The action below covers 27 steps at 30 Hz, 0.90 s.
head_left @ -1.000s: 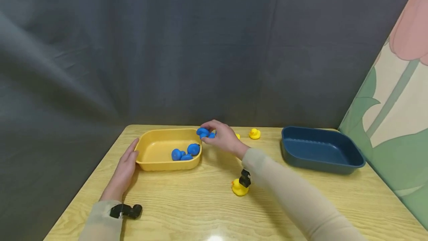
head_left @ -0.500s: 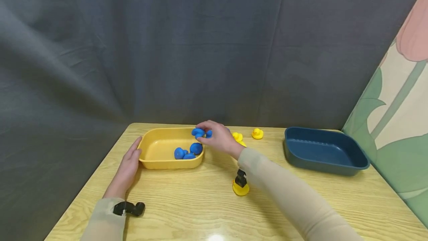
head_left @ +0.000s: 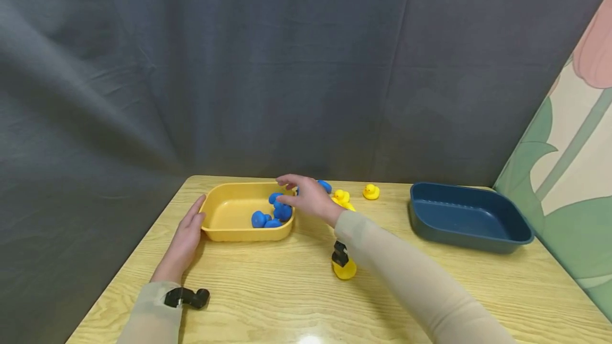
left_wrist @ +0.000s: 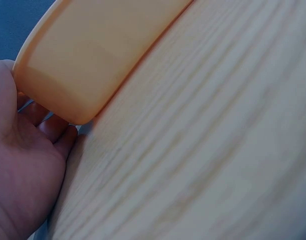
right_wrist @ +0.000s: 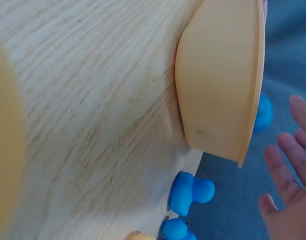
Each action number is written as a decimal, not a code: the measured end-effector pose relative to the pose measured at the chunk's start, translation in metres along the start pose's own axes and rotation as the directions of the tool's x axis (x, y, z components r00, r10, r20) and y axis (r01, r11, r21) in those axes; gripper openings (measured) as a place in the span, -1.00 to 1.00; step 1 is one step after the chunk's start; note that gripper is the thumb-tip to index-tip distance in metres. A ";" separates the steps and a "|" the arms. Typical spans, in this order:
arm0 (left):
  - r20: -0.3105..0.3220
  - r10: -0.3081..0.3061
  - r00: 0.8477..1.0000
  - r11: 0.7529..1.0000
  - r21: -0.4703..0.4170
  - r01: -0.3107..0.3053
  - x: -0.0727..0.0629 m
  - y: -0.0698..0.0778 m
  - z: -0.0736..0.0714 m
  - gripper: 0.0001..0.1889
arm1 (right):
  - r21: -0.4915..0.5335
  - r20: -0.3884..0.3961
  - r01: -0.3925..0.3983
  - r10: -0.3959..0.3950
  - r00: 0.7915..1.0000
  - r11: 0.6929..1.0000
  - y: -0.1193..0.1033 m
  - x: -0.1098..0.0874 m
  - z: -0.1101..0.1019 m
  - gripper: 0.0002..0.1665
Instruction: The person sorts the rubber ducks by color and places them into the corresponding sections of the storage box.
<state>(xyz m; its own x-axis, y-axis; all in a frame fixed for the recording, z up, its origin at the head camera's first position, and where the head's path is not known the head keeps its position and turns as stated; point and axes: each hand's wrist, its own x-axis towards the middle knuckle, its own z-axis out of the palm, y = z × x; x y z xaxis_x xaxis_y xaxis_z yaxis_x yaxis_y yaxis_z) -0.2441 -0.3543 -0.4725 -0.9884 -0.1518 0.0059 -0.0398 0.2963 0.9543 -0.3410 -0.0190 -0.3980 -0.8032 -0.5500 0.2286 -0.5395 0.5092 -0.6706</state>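
Note:
My left hand (head_left: 187, 235) lies along the left end of the yellow plastic tub (head_left: 246, 234), thumb near the rim; the left wrist view shows fingers (left_wrist: 54, 127) against its outer wall. Several blue rubber ducks (head_left: 258, 220) lie in the tub's right half, and one blue duck (head_left: 274, 198) is on top beneath my right hand (head_left: 311, 195). That hand hovers over the right rim with fingers spread apart and nothing held. Past the tub's end, the right wrist view has two more blue ducks (right_wrist: 182, 194) on the table.
A dark blue tub (head_left: 461, 235) stands at the right. Yellow rubber ducks sit behind my right wrist, one (head_left: 341, 196) partly covered and another (head_left: 371, 191) near the back edge. Under my right forearm is a yellow duck (head_left: 346, 271). A dark curtain (head_left: 296, 68) hangs behind the table.
My right hand has moved slightly over the tub and let go of a blue duck, which is now among the others inside. The left hand stays at the tub's end.

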 end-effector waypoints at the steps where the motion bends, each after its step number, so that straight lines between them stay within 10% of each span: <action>1: -0.003 0.001 1.000 1.000 0.008 -0.001 0.000 0.000 0.000 -0.35 | 0.000 -0.002 -0.007 0.007 1.000 1.000 0.000 0.000 -0.001 -0.39; 27: -0.012 -0.002 1.000 1.000 -0.001 0.002 0.001 -0.001 0.000 -0.35 | -0.085 -0.029 -0.112 0.110 0.993 0.990 0.036 0.009 -0.032 -0.29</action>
<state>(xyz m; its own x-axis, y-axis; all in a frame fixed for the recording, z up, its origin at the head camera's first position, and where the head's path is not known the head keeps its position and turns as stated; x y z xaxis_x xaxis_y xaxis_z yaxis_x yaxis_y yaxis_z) -0.2450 -0.3545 -0.4733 -0.9865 -0.1637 0.0071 -0.0421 0.2952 0.9545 -0.3758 0.0160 -0.3974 -0.8648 -0.4711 0.1737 -0.4654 0.6223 -0.6294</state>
